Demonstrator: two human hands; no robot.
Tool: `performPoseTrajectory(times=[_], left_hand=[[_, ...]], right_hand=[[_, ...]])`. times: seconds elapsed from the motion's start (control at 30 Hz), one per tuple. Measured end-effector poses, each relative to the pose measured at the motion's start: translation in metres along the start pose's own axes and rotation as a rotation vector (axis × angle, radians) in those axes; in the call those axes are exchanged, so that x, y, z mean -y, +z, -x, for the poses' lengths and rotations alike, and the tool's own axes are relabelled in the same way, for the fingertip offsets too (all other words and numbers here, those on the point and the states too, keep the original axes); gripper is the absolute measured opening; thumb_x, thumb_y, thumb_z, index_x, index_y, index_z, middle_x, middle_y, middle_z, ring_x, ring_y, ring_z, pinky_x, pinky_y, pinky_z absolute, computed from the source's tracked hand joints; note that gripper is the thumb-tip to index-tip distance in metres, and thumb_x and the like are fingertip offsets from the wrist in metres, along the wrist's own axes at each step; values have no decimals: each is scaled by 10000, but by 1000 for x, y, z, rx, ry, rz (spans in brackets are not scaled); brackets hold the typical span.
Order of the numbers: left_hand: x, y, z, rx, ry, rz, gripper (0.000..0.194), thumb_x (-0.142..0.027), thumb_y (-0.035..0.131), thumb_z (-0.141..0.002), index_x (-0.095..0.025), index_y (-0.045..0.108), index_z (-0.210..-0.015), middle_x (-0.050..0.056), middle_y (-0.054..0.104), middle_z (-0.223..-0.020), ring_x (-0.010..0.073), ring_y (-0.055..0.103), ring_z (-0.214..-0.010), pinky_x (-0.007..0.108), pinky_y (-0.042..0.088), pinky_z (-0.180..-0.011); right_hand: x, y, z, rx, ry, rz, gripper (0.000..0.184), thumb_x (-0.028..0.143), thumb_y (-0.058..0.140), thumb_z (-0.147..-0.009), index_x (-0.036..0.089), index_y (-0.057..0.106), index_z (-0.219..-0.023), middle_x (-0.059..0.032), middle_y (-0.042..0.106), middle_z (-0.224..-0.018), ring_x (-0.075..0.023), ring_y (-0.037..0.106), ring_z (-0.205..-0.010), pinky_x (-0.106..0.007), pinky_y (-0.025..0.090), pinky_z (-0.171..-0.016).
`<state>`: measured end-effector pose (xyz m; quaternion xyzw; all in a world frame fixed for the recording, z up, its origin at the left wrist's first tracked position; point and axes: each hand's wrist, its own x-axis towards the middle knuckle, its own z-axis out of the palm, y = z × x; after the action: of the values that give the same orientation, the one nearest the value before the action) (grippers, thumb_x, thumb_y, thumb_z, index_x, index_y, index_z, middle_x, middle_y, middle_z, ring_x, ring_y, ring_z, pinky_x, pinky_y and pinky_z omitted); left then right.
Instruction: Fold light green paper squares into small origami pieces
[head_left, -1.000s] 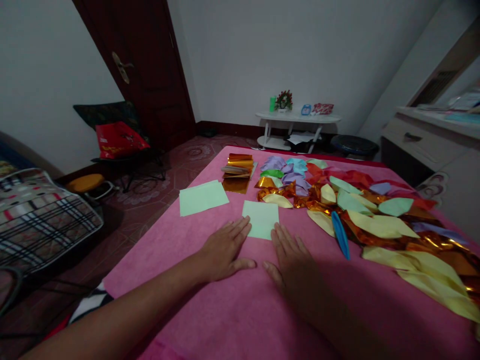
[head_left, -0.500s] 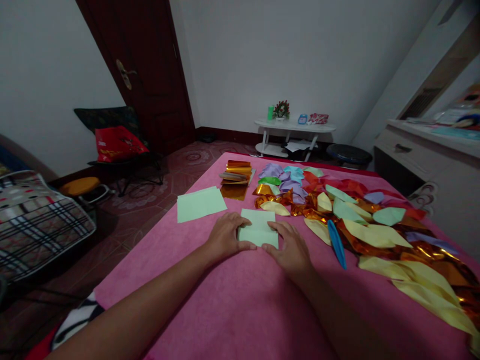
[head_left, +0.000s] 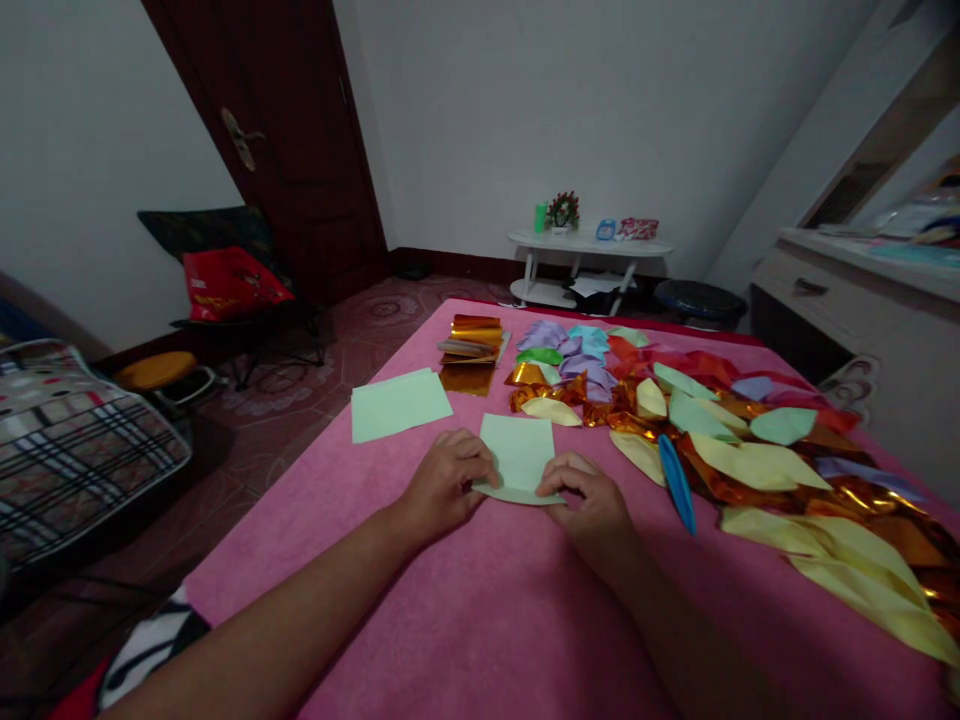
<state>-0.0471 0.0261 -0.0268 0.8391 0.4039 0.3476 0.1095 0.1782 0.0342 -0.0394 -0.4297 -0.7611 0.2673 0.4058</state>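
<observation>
A pale green sheet of paper (head_left: 517, 450) lies on the pink cloth in front of me, its near edge bent up. My left hand (head_left: 450, 478) pinches that edge at its left corner. At the right corner, my right hand (head_left: 589, 495) has thumb and fingers closed on the same edge. To the left lies a small stack of matching green sheets (head_left: 401, 405). Beyond the paper sits a pile of gold foil sheets (head_left: 472, 355).
Folded paper pieces in several colours, such as a yellow one (head_left: 757, 465), cover the table's right side. A blue narrow item (head_left: 677, 485) lies near my right hand. A white side table (head_left: 592, 243) stands by the wall, a red bag (head_left: 232, 285) on a chair at left.
Both hands have shifted to the near edge of the green paper. That edge is now bent up, and the fingers have closed on its corners.
</observation>
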Motion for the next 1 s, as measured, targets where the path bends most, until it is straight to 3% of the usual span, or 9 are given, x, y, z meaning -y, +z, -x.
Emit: performPoseTrajectory(times=[0.17, 0.33, 0.53, 0.7, 0.83, 0.9, 1.0], left_hand=[[-1, -2, 0, 30, -1, 4, 102, -98, 616, -753, -189, 661, -755, 27, 669, -796, 178, 562, -819, 332, 367, -791], [0, -1, 0, 56, -92, 54, 18, -187, 662, -776, -184, 669, -761, 23, 667, -770, 169, 585, -779, 328, 390, -796], [3, -1, -4, -10, -115, 156, 159, -274, 711, -745, -175, 718, -870, 78, 659, -920, 193, 591, -835, 310, 446, -751], [0, -6, -6, -162, -44, 211, 137, -215, 609, -836, -196, 739, -872, 71, 662, -832, 169, 588, -791, 285, 451, -713], [-3, -9, -5, -310, -33, 216, 101, -200, 645, -808, -198, 741, -840, 65, 667, -807, 165, 588, -772, 289, 452, -710], [-5, -9, -5, -340, -81, 267, 93, -208, 654, -800, -197, 738, -840, 57, 679, -797, 167, 596, -775, 295, 459, -734], [-7, -6, -4, -396, -290, 388, 85, -239, 663, -793, -181, 723, -809, 44, 692, -775, 161, 608, -749, 283, 466, -726]], right_hand=[[1, 0, 2, 13, 22, -21, 182, 43, 592, -639, 213, 649, -669, -33, 622, -810, -202, 578, -820, -322, 458, -768], [5, -1, -1, 27, 61, -30, 103, 109, 615, -691, 204, 656, -687, -41, 633, -822, -204, 590, -824, -327, 464, -774], [12, -6, -1, -59, 194, -158, 71, 224, 593, -775, 196, 658, -776, -44, 662, -842, -216, 609, -842, -338, 465, -789], [18, -9, 1, -209, 167, -314, 167, 333, 622, -798, 202, 654, -895, -68, 650, -1032, -232, 591, -981, -343, 447, -875], [14, -10, 1, -267, 280, -479, 377, 491, 483, -884, 203, 614, -1089, -87, 649, -1052, -229, 606, -957, -342, 466, -819], [11, -10, 1, -279, 311, -553, 440, 534, 415, -906, 200, 600, -1124, -92, 661, -1048, -228, 615, -940, -347, 470, -806], [10, -11, 1, -247, 279, -565, 435, 536, 449, -893, 202, 613, -1119, -93, 657, -1095, -230, 607, -979, -356, 464, -850]])
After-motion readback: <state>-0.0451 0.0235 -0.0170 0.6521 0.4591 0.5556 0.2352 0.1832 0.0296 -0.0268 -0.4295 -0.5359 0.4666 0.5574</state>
